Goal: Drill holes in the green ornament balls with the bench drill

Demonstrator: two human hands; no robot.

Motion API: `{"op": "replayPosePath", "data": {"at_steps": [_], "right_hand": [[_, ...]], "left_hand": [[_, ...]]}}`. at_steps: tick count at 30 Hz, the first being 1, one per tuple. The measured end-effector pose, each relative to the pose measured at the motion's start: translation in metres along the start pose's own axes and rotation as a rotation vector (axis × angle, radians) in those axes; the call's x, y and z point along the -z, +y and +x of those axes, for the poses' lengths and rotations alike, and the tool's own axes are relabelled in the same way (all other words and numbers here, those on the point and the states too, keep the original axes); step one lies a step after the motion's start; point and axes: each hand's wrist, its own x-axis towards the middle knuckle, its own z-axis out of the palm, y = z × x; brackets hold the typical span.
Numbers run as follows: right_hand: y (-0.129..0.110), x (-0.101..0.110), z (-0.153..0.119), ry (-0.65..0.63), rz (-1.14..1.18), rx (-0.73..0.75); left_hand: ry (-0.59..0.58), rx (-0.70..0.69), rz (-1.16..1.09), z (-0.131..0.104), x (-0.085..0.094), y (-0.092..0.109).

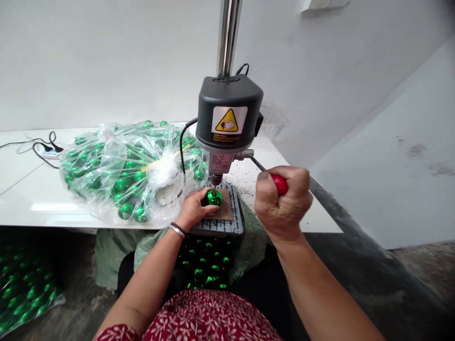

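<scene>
A black drill press [229, 106] stands on the white table, its bit pointing down at a shiny green ball [214, 197]. My left hand [195, 207] grips that ball from the left, thumb and fingers round it, on a brown board [227, 210] over the machine's base. Whether the bit touches the ball or has entered it is too small to tell. My right hand [283, 201] is wrapped round the red knob [279, 184] of the press's lever, to the right of the machine.
Clear plastic bags [117, 170] of green balls lie on the table [64, 210] at left. More green balls [206, 265] sit below the base, above my lap, and another bagful [26, 289] is on the floor. A power strip [50, 154] with cables is at far left.
</scene>
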Motion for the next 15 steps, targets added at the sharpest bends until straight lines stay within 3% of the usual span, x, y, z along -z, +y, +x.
{"op": "replayPosePath", "data": {"at_steps": [10, 12, 15], "right_hand": [[0.005, -0.002, -0.023, 0.014, 0.038, 0.006], [0.003, -0.003, -0.013, 0.021, 0.059, -0.013], [-0.003, -0.009, 0.023, -0.002, 0.100, -0.107]], "left_hand": [[0.012, 0.010, 0.022, 0.000, -0.001, -0.001], [0.021, 0.012, 0.019, 0.001, -0.002, 0.000], [0.015, 0.010, -0.047, 0.000, -0.001, 0.005]]}}
